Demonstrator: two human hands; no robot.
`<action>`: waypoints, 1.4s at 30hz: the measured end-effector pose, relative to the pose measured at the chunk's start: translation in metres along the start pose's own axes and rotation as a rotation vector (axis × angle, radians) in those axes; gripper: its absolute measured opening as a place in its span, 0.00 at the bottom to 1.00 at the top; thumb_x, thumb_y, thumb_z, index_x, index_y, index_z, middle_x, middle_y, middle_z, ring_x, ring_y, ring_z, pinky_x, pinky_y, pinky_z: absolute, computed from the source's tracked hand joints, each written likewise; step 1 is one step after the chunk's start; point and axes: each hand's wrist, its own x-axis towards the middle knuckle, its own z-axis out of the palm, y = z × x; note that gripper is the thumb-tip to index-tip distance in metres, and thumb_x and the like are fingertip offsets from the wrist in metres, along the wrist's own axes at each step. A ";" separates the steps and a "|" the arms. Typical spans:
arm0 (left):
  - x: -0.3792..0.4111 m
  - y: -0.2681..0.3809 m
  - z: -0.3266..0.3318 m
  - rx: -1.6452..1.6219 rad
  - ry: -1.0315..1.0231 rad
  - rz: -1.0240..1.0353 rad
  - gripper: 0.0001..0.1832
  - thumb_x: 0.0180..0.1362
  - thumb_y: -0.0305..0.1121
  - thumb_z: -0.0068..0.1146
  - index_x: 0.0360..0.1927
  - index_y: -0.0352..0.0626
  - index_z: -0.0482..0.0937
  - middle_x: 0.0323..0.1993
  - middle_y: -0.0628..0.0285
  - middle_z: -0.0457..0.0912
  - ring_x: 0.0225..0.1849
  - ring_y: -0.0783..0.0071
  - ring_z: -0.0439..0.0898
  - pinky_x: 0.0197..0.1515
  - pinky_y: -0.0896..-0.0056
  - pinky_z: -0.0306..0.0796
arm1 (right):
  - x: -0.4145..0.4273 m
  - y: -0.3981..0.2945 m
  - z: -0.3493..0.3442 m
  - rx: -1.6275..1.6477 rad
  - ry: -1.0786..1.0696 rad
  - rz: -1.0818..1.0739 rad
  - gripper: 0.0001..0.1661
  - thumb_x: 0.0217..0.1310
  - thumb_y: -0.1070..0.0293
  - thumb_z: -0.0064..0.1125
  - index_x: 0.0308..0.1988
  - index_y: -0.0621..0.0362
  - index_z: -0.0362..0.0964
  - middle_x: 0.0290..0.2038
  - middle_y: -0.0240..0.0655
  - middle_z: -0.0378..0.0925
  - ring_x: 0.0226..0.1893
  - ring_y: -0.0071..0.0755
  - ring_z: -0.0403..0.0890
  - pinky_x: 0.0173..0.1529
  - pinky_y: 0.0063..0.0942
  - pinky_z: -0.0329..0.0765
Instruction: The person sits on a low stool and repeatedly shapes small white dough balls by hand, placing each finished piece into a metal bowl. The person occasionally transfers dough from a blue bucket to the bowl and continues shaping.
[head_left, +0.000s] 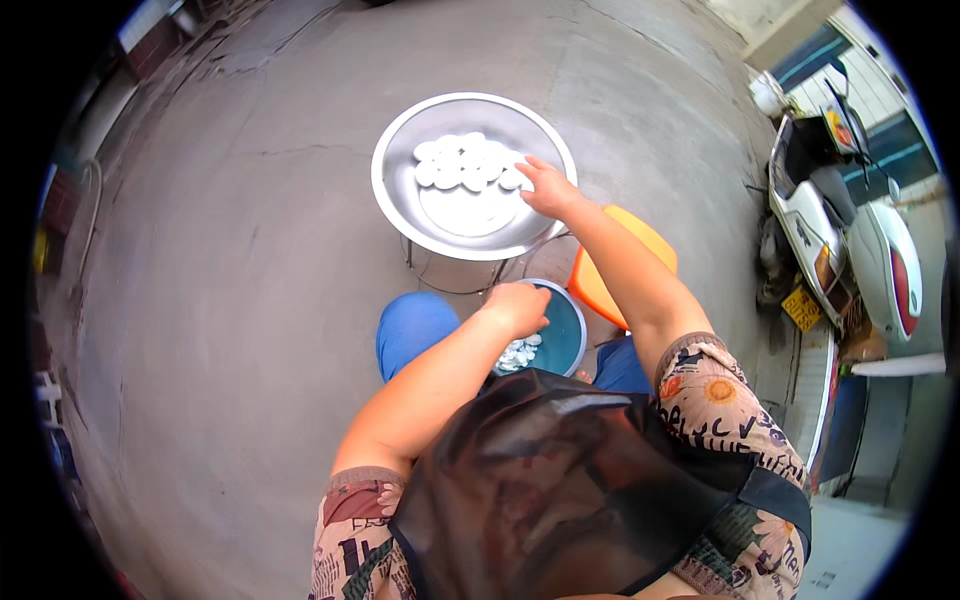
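A wide metal basin (392, 208) stands in front of me, with a cluster of white egg-like rounded pieces (450, 163) inside. Glare washes out their detail. My right hand (549, 189) reaches over the basin's right rim, fingers apart, fingertips beside or touching the rightmost piece (511, 178). Closer to me, a bucket (564, 337) with a blue-green inside sits between my knees. White bits like shell fragments (519, 354) lie in it. Above the bucket is my left hand (519, 309), its fingers curled downward. Whether it holds anything is hidden.
An orange plastic stool (634, 240) is right of the bucket, under my right forearm. Thin metal legs (409, 253) support the basin. A white scooter (814, 217) is parked at the right. A dark apron (555, 487) covers my lap. Cracked concrete ground (247, 300) extends around me.
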 end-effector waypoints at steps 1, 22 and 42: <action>-0.003 0.004 -0.001 0.000 -0.026 -0.007 0.21 0.53 0.44 0.59 0.47 0.42 0.75 0.44 0.52 0.80 0.48 0.54 0.79 0.48 0.55 0.73 | 0.004 -0.004 0.000 0.000 -0.037 0.025 0.35 0.55 0.65 0.54 0.63 0.48 0.59 0.68 0.41 0.52 0.66 0.43 0.58 0.66 0.34 0.61; -0.029 0.063 0.031 0.058 0.015 -0.028 0.16 0.48 0.36 0.59 0.42 0.45 0.83 0.42 0.60 0.83 0.44 0.62 0.82 0.42 0.55 0.75 | -0.010 -0.032 0.027 -0.416 -0.071 0.107 0.27 0.49 0.68 0.61 0.51 0.54 0.67 0.51 0.45 0.68 0.50 0.51 0.73 0.53 0.41 0.73; 0.078 -0.001 0.062 0.052 -0.148 -0.085 0.21 0.50 0.40 0.61 0.50 0.52 0.80 0.49 0.63 0.80 0.51 0.61 0.78 0.48 0.46 0.72 | -0.047 -0.027 -0.001 1.231 0.147 0.226 0.20 0.62 0.63 0.53 0.49 0.64 0.65 0.41 0.42 0.76 0.39 0.35 0.80 0.43 0.32 0.81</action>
